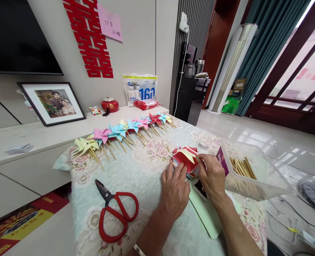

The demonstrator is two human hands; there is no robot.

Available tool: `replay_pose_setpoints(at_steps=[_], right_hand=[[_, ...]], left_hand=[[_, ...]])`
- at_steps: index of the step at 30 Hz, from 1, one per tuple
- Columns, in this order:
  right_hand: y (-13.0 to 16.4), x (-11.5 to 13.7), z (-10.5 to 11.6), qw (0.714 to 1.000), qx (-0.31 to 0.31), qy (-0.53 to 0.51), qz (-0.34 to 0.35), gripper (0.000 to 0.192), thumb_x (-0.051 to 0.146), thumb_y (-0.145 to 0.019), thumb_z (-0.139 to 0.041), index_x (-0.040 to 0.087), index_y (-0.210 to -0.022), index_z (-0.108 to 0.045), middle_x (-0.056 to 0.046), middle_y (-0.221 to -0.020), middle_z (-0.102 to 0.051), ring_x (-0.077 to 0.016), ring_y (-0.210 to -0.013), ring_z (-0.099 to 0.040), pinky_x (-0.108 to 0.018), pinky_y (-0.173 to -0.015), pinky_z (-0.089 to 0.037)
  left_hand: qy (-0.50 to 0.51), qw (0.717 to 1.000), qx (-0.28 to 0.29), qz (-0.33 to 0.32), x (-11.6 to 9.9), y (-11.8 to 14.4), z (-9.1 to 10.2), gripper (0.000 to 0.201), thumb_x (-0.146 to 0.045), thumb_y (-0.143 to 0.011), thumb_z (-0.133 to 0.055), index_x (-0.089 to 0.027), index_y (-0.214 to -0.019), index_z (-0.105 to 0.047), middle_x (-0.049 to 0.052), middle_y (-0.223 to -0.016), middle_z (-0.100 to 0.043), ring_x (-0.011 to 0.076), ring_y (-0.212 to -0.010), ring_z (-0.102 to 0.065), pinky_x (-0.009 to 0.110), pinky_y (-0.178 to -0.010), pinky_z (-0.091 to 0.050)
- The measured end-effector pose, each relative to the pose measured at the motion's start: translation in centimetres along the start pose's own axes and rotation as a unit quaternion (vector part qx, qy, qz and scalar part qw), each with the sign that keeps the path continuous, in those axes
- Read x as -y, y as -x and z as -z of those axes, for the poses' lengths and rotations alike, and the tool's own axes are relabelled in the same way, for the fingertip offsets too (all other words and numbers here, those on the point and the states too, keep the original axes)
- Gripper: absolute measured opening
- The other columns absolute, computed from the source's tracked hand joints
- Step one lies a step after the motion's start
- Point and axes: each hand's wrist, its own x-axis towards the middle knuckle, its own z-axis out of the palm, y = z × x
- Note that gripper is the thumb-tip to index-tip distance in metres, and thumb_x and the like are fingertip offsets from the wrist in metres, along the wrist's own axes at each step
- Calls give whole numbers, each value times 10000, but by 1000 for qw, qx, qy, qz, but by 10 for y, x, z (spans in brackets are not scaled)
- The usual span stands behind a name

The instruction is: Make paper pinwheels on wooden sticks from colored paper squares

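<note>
Pinwheel blank (187, 155), red paper with a yellow folded layer showing on top, sits on a stack of coloured paper squares (184, 167) at the right centre of the table, on the floral tablecloth (136, 170). Right hand (213, 176) pinches the blank's right edge between thumb and fingertips, fingers narrow and closed on the paper. Left hand (175, 192) lies flat, fingers slightly spread, fingertips touching the left side of the stack.

Just right of the right hand: clear plastic tub (256, 170) tilted, holding wooden sticks (241, 168). A purple card (222, 160) stands against the tub's near wall. Pale green paper sheets (207, 213) lie under the right wrist.

Left of the left hand, apart from it: red-handled scissors (115, 211), blades shut, pointing away from the person.

Far edge of the table: a row of finished pinwheels (120, 133) on sticks, yellow, pink, blue, red, overlapping.

Beyond, on the low cabinet: framed photograph (53, 103), red lidded pot (110, 104), white packaged bag (140, 89).
</note>
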Motion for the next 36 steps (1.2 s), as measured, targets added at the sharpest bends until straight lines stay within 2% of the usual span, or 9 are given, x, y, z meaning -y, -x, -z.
replay_pose_setpoints(at_steps=[4,5,9,12,17,22,28,32,36], right_hand=[[-5,12,8,996,-4,-81,24,116,126,-977,-545,188,-973,-643,-83,-888,-708,-236,-850,-632,-372,-796,-473],[-6,17,9,993,14,-112,34,127,115,-978,-541,194,-980,-640,-82,-901,-708,-232,-864,-632,-371,-805,-477],[-3,38,9,957,141,-241,77,160,105,-987,-516,207,-1009,-637,-74,-921,-703,-221,-904,-633,-355,-804,-494],[2,51,5,917,246,-293,111,165,138,-1006,-492,208,-993,-641,-77,-930,-704,-223,-900,-633,-360,-795,-496],[7,58,1,878,322,-326,139,175,171,-1014,-489,208,-1002,-660,-90,-974,-710,-227,-933,-637,-361,-813,-500],[5,56,4,874,311,-349,133,146,203,-998,-542,218,-1026,-684,-78,-1019,-726,-229,-981,-649,-378,-871,-503],[4,51,5,927,211,-307,-48,213,291,-982,-553,217,-1132,-684,-97,-1144,-707,-252,-1086,-633,-391,-916,-487],[6,50,3,893,263,-314,-185,350,409,-936,-581,197,-1202,-662,-94,-1110,-723,-255,-967,-664,-376,-829,-505],[8,54,0,865,305,-330,-224,419,420,-853,-656,185,-1200,-672,-44,-877,-699,-208,-729,-623,-324,-657,-479]], left_hand=[[251,960,-34,120,0,5,20,356,-269,-910,-500,-142,-1183,-690,179,-1254,-683,329,-1221,-577,499,-1069,-410],[339,922,-25,187,1,7,28,358,-326,-922,-504,-137,-1160,-691,189,-1226,-691,318,-1161,-617,467,-1013,-462],[607,670,-45,425,17,12,62,531,-505,-969,-396,-75,-1155,-645,234,-1180,-703,293,-975,-707,424,-867,-551],[675,599,-61,427,29,16,81,574,-526,-981,-352,-55,-1137,-641,228,-1093,-731,275,-871,-726,412,-810,-570],[671,608,-66,418,37,20,83,341,-336,-877,-594,-75,-1087,-656,166,-936,-771,274,-869,-730,378,-782,-572],[657,650,-83,373,36,24,76,500,-120,-570,-775,-116,-1061,-678,107,-917,-786,295,-950,-719,340,-800,-556],[648,666,-66,363,34,24,79,458,-169,-596,-772,-128,-1047,-705,105,-943,-788,276,-913,-723,312,-740,-550],[632,691,-40,347,32,25,77,423,-197,-622,-768,-110,-1032,-708,95,-885,-785,244,-796,-719,294,-678,-539],[575,743,-33,341,31,26,71,388,-203,-664,-723,-113,-1041,-712,60,-793,-770,208,-663,-690,287,-635,-522]])
